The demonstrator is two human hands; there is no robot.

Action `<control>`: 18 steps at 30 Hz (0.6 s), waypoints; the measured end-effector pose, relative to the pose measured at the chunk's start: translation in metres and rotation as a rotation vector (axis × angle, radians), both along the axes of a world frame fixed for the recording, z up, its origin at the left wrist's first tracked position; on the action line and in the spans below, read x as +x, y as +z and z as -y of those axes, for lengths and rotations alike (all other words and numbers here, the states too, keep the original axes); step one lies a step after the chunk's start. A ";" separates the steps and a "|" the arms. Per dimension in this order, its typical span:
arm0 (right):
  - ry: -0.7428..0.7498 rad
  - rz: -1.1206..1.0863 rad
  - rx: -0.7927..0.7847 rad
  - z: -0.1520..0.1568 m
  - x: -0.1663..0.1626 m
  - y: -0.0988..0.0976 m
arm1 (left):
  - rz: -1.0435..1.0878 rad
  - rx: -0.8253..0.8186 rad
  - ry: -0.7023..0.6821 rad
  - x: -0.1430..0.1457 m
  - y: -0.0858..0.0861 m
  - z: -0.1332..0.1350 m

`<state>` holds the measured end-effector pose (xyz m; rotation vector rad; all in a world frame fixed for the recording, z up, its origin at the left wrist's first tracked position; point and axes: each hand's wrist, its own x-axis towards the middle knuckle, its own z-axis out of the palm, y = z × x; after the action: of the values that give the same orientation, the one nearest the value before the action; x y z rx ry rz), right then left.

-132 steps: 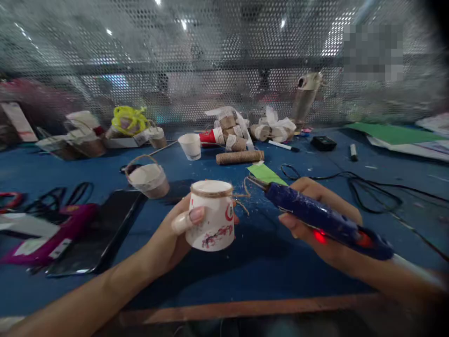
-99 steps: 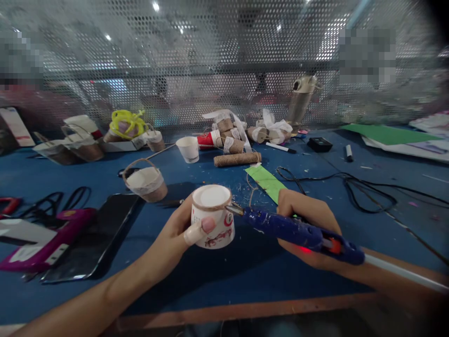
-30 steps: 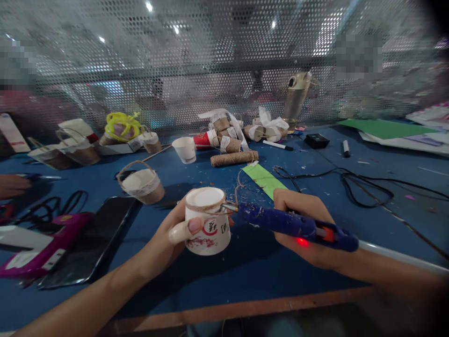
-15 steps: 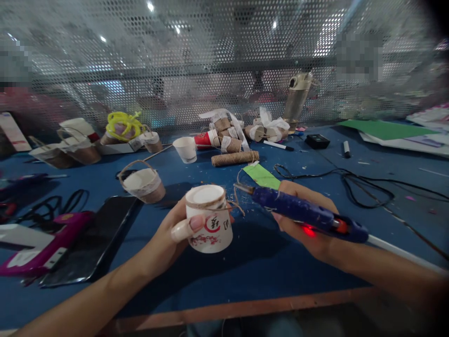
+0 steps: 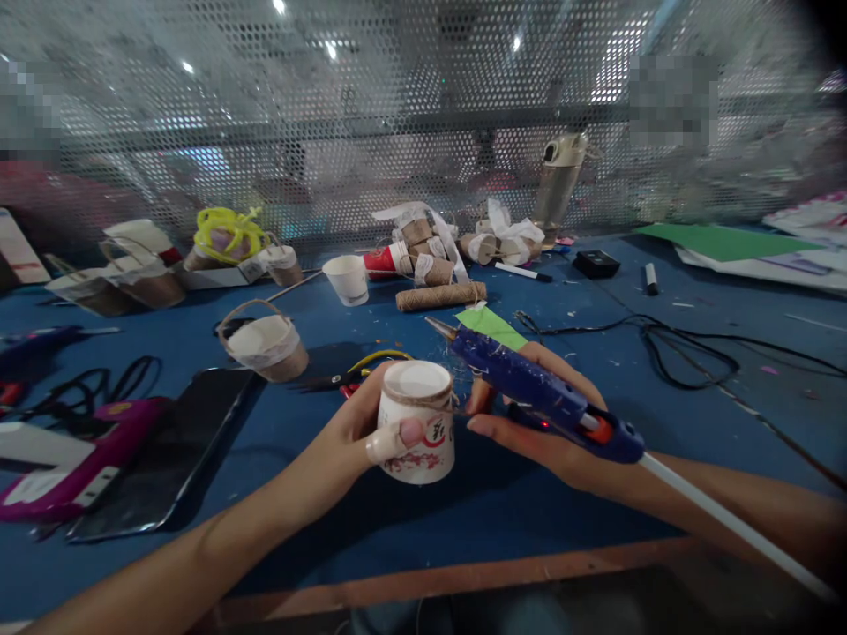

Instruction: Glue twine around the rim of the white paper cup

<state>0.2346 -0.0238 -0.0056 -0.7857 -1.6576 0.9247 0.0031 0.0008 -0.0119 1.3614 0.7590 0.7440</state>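
Note:
My left hand (image 5: pixel 377 428) is wrapped round a white paper cup (image 5: pixel 416 432), held bottom up, with red and black print on its side. Twine (image 5: pixel 414 399) circles the cup near its upturned base. In my right hand (image 5: pixel 549 441) is a blue hot glue gun (image 5: pixel 529 379), its metal nozzle pointing up and left past the cup. A white glue stick (image 5: pixel 728 520) trails out of its back, and a small red light glows under its body. My right thumb and finger are close to the cup's right side; whether they pinch the twine I cannot tell.
Scissors (image 5: pixel 331 381) lie behind the cup. A small twine-handled basket (image 5: pixel 268 346) stands at left, near a black phone (image 5: pixel 165 450). Farther back are a twine roll (image 5: pixel 441 296), a white cup (image 5: pixel 347 279) and a bottle (image 5: pixel 559 181). A black cable (image 5: pixel 688 339) crosses the right side.
The cup in my left hand has shifted right, uncovering the scissors. My right hand has come closer to the cup, and the glue gun has tilted nose up and moved left.

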 end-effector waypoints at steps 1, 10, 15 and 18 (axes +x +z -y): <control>-0.012 0.005 -0.002 0.001 0.000 0.002 | -0.009 -0.003 -0.002 0.000 0.001 0.000; -0.101 0.060 -0.069 0.004 0.001 0.012 | -0.010 -0.021 -0.071 -0.001 0.008 -0.001; -0.116 0.074 -0.076 0.002 0.000 0.011 | 0.008 -0.041 -0.116 -0.001 0.007 -0.001; -0.116 0.102 -0.087 0.002 0.000 0.009 | -0.002 -0.023 -0.118 -0.001 0.008 -0.001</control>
<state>0.2349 -0.0254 0.0038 -0.9920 -1.6491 0.8918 0.0023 0.0022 -0.0040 1.3737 0.6811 0.6395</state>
